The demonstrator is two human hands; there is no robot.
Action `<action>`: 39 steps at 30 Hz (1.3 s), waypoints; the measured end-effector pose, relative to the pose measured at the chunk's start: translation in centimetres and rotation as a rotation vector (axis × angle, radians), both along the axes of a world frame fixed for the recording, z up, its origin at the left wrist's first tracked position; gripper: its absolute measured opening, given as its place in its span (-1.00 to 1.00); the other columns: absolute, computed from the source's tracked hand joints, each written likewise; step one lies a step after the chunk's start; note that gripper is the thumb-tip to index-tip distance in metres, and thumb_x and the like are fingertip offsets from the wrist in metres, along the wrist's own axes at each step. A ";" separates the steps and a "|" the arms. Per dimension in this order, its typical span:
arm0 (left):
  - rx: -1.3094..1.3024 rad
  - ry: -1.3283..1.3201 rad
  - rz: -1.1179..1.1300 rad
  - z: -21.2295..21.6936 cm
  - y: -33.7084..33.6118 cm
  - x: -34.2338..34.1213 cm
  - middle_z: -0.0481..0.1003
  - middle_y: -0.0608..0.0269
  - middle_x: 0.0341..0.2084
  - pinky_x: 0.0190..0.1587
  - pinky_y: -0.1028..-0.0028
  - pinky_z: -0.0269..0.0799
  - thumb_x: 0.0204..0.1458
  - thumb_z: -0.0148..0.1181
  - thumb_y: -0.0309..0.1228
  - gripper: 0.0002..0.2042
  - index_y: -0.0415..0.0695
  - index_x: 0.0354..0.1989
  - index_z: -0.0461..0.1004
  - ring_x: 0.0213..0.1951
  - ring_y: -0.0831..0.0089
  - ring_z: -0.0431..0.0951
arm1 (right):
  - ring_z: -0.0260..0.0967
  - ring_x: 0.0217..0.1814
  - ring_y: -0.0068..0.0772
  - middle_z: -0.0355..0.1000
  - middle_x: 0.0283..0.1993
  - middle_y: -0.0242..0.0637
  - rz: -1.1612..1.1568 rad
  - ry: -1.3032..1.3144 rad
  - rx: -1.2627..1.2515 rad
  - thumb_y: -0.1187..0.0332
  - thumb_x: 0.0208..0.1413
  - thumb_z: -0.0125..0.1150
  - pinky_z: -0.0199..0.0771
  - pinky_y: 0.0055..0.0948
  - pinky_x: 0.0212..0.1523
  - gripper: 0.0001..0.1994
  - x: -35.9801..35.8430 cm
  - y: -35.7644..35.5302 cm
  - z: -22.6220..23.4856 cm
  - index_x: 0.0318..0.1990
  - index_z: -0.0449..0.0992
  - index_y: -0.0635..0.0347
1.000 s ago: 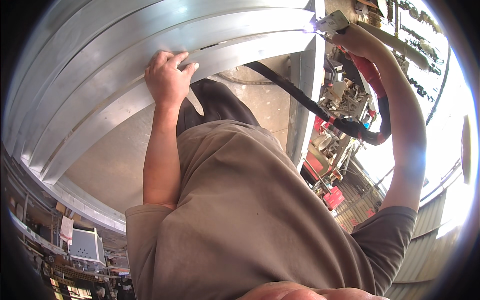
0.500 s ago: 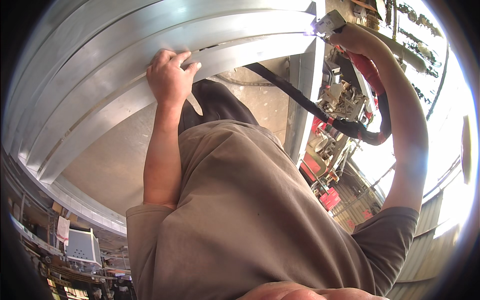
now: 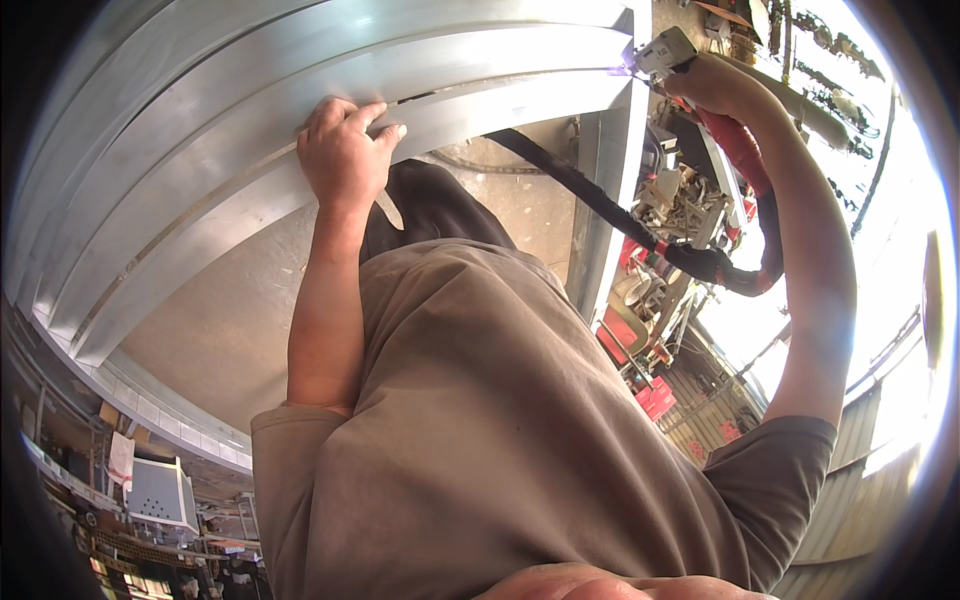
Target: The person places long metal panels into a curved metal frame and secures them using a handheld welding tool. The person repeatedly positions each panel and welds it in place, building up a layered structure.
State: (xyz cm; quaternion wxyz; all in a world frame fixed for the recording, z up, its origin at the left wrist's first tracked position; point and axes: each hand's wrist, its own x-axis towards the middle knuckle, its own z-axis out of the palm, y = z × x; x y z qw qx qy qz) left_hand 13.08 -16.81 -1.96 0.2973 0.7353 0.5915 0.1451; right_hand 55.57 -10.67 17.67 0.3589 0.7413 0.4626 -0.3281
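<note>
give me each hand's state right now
Left hand: open, resting on the silver metal bars.
Right hand: closed around a tool with a pale boxy head.

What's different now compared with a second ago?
Very little. The handheld tool in the right hand sits slightly lower in the picture, as do the nearby ends of the metal bars, so the view itself may have shifted. Nothing was taken hold of or let go. The left hand still rests on the bars; the glow at the tool's tip remains.

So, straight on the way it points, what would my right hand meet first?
Probably the silver metal frame, via the pale tool your right hand holds; whether they touch is unclear.
</note>
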 end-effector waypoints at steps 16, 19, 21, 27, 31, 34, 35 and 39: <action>-0.007 -0.009 0.002 0.0 -0.1 0.0 0.53 0.43 -0.27 0.08 0.26 0.35 -0.20 0.57 -0.19 -0.68 0.08 -0.21 0.76 -0.05 0.37 0.53 | 0.54 -0.44 -0.33 0.56 -0.43 -0.19 -0.007 0.018 -0.045 0.15 0.09 0.24 0.58 -0.29 -0.32 -0.65 -1.5 0.0 2.0 -0.20 0.57 0.33; 0.015 -0.006 -0.002 -0.1 -0.1 0.0 0.53 0.42 -0.28 0.07 0.26 0.36 -0.21 0.58 -0.20 -0.69 0.08 -0.22 0.76 -0.06 0.36 0.54 | 0.54 -0.41 -0.38 0.56 -0.41 -0.24 -0.249 -0.049 0.073 0.13 0.10 0.27 0.57 -0.32 -0.28 -0.64 -1.9 -1.4 4.8 -0.15 0.57 0.30; 0.038 -0.019 -0.010 -0.1 0.0 0.1 0.53 0.42 -0.29 0.04 0.25 0.38 -0.22 0.58 -0.20 -0.69 0.07 -0.24 0.75 -0.08 0.34 0.55 | 0.53 -0.40 -0.43 0.55 -0.40 -0.27 -0.287 -0.038 0.163 0.11 0.12 0.28 0.55 -0.36 -0.28 -0.63 -2.0 -2.3 7.9 -0.12 0.57 0.27; 0.098 -0.051 -0.023 -0.2 0.0 0.3 0.53 0.39 -0.32 -0.04 0.21 0.43 -0.27 0.59 -0.21 -0.70 0.05 -0.30 0.73 -0.14 0.31 0.58 | 0.49 -0.40 -0.45 0.54 -0.36 -0.29 -0.477 -0.046 0.297 0.11 0.17 0.25 0.51 -0.40 -0.30 -0.63 0.5 -7.1 10.5 -0.06 0.57 0.24; 0.152 -0.050 -0.043 -0.1 -0.1 -0.3 0.56 0.34 -0.25 -0.05 0.18 0.49 -0.21 0.58 -0.14 -0.60 0.09 -0.14 0.70 -0.14 0.23 0.60 | 0.47 -0.56 -0.45 0.52 -0.44 -0.32 -0.688 0.031 0.554 0.09 0.19 0.31 0.50 -0.42 -0.53 -0.67 4.3 -13.1 8.2 -0.10 0.58 0.18; 0.226 -0.092 -0.009 0.1 -0.3 -1.3 0.55 0.27 -0.16 0.01 0.16 0.47 -0.16 0.58 -0.24 -0.57 0.04 -0.05 0.65 -0.09 0.20 0.57 | 0.45 -0.59 -0.43 0.50 -0.47 -0.31 -0.853 -0.004 0.509 0.07 0.17 0.33 0.49 -0.41 -0.58 -0.65 8.2 -18.2 6.8 -0.14 0.59 0.19; 0.277 -0.074 0.014 0.2 -0.4 -1.9 0.55 0.24 -0.14 0.02 0.15 0.46 -0.14 0.57 -0.26 -0.58 0.02 -0.05 0.65 -0.07 0.19 0.55 | 0.44 -0.60 -0.42 0.49 -0.48 -0.31 -0.906 -0.080 0.490 0.07 0.16 0.34 0.48 -0.41 -0.59 -0.65 9.5 -20.0 5.8 -0.14 0.58 0.20; 0.393 -0.029 0.206 1.0 -1.9 -5.7 0.53 0.17 -0.12 0.06 0.18 0.45 -0.02 0.50 -0.32 -0.66 -0.02 -0.04 0.63 -0.03 0.11 0.53 | 0.41 -0.60 -0.40 0.48 -0.45 -0.33 -1.070 0.049 0.468 0.10 0.18 0.28 0.49 -0.37 -0.57 -0.71 15.2 -27.7 2.2 -0.19 0.62 0.15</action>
